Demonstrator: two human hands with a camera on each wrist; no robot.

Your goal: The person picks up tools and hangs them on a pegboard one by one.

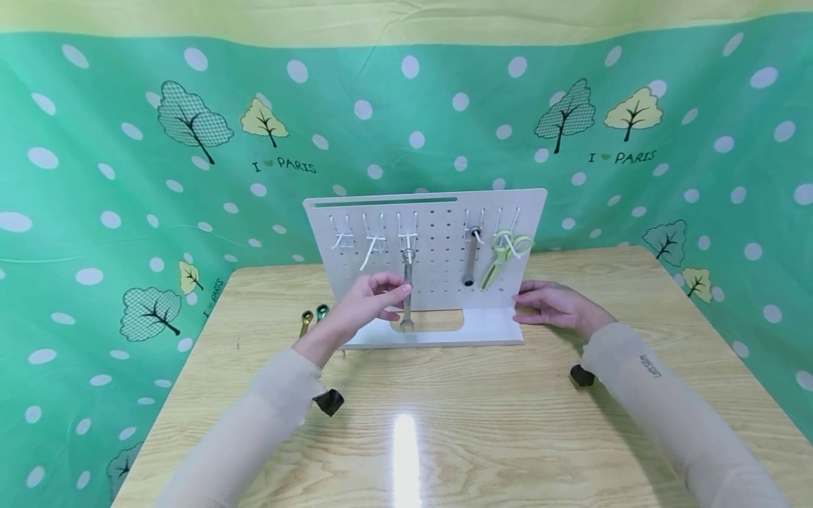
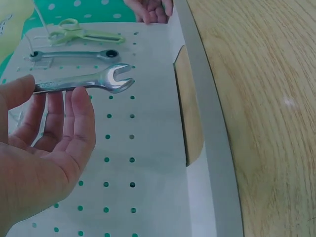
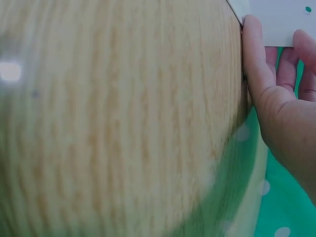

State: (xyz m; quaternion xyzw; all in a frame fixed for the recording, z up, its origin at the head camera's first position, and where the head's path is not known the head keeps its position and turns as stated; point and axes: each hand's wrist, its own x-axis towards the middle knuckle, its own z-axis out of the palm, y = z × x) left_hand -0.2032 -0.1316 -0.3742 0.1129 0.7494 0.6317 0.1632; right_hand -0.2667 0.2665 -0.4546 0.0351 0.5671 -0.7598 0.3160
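My left hand (image 1: 373,300) pinches a silver combination wrench (image 1: 408,286) between thumb and fingers. Its open jaw end points down, and its upper end is at a white hook (image 1: 407,236) on the white pegboard (image 1: 438,282). In the left wrist view the wrench (image 2: 111,79) shows its open end, while the thumb hides the other end. At the board's lower right edge, my right hand (image 1: 552,307) grips the side, with some fingers behind the board and the thumb in front. A ratcheting wrench (image 1: 471,259) and light green scissors (image 1: 497,262) hang on hooks to the right.
Two bare double hooks (image 1: 373,243) stick out at the board's left. A gold wrench (image 1: 306,321) and a green wrench (image 1: 322,312) lie on the wooden table (image 1: 483,423), left of the board. A green dotted curtain (image 1: 419,113) hangs behind.
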